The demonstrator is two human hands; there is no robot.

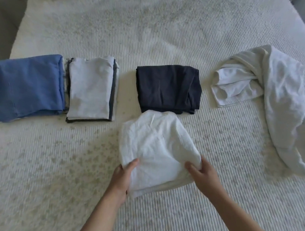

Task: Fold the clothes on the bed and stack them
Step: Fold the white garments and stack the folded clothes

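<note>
A folded white garment [155, 144] lies in front of me on the bed, its far edge touching a folded dark navy garment [168, 88]. My left hand [123, 177] grips its near left corner, thumb on top. My right hand [200, 171] pinches its near right corner. To the left sit a folded light grey garment with dark trim [91, 89] and a folded blue garment [23, 85]. A loose heap of unfolded white clothes [274, 94] lies at the right.
The bed has a pale ribbed cover [159, 32] that stretches far behind the clothes. Its left edge [14, 44] drops to a grey floor. Rumpled bedding shows at the top edge.
</note>
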